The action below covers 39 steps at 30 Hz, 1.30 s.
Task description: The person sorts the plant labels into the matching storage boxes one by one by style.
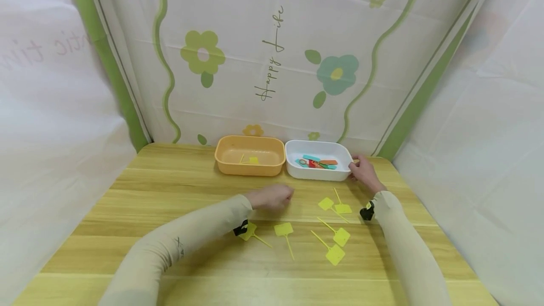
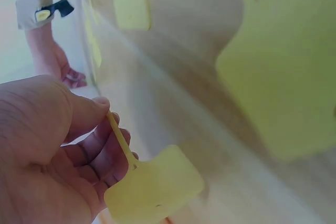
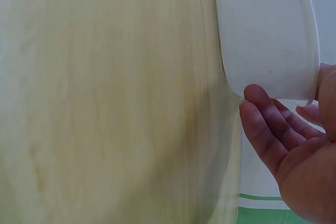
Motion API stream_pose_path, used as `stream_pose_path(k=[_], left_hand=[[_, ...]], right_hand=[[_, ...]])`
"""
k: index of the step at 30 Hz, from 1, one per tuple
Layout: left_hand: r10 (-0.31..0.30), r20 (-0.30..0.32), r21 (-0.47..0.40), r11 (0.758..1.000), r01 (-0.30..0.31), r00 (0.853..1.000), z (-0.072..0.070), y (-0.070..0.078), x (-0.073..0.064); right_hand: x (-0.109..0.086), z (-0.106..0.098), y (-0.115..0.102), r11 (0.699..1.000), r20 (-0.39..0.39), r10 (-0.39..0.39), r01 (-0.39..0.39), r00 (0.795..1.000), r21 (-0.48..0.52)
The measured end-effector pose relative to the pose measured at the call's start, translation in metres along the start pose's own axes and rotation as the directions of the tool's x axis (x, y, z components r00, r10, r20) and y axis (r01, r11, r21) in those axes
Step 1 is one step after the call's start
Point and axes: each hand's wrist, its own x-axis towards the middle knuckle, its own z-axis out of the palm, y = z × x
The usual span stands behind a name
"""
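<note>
My left hand (image 1: 271,197) is over the middle of the table, in front of the two bins. In the left wrist view it pinches a yellow tag (image 2: 157,184) by its thin stem, with the flat squarish head hanging below. At the right end of the white plastic bin (image 1: 318,174), my right hand (image 1: 364,174) grips the corner. The right wrist view shows its fingers (image 3: 268,129) against the bin's end wall and the thumb up by the rim. Several more yellow tags (image 1: 335,254) lie on the table nearer me.
An orange bin (image 1: 250,169) stands left of the white one, with a yellow tag (image 1: 253,160) inside. Several colourful small pieces (image 1: 328,162) lie in the white bin. Behind both hangs a flowered curtain (image 1: 238,79) at the edge of the wooden table (image 1: 170,178).
</note>
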Motion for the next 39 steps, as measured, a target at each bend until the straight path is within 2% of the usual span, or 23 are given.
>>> stream_pose_path(k=[5, 9, 14, 20, 24, 30, 34, 39], left_hand=[[-0.015, -0.006, 0.039, 0.999, 0.015, 1.000, -0.015, -0.008, -0.002], [-0.052, 0.007, 0.101, 0.994, 0.051, 0.999, -0.030, -0.014, -0.004], [-0.106, 0.014, 0.113, 0.988, 0.104, 0.994, -0.047, -0.024, -0.006], [-0.146, -0.022, 0.132, 0.980, 0.148, 0.989, -0.064, -0.036, -0.008], [-0.150, -0.050, 0.140, 0.978, 0.155, 0.987, -0.074, -0.043, -0.011], [-0.143, -0.086, 0.072, 0.986, 0.150, 0.986, -0.086, -0.059, -0.016], [-0.175, -0.093, 0.014, 0.984, 0.177, 0.980, -0.093, -0.068, -0.018], [-0.212, -0.122, -0.016, 0.977, 0.212, 0.970, -0.098, -0.081, -0.020]], right_hand=[[0.000, 0.000, 0.001, 1.000, 0.001, -0.001, 0.001, 1.000, 0.002], [-0.001, -0.001, 0.000, 1.000, -0.002, -0.003, 0.003, 1.000, 0.000], [0.001, -0.001, 0.003, 1.000, 0.001, -0.001, 0.001, 1.000, -0.003], [0.002, -0.002, 0.001, 1.000, -0.003, -0.002, 0.002, 1.000, 0.002], [0.000, -0.003, -0.002, 1.000, 0.001, -0.002, 0.002, 1.000, 0.006], [-0.002, -0.002, -0.002, 1.000, 0.006, 0.001, -0.001, 1.000, 0.014], [-0.001, -0.001, 0.000, 1.000, 0.006, -0.006, 0.005, 1.000, 0.022], [-0.001, -0.001, -0.001, 1.000, 0.009, -0.001, 0.001, 1.000, 0.026]])
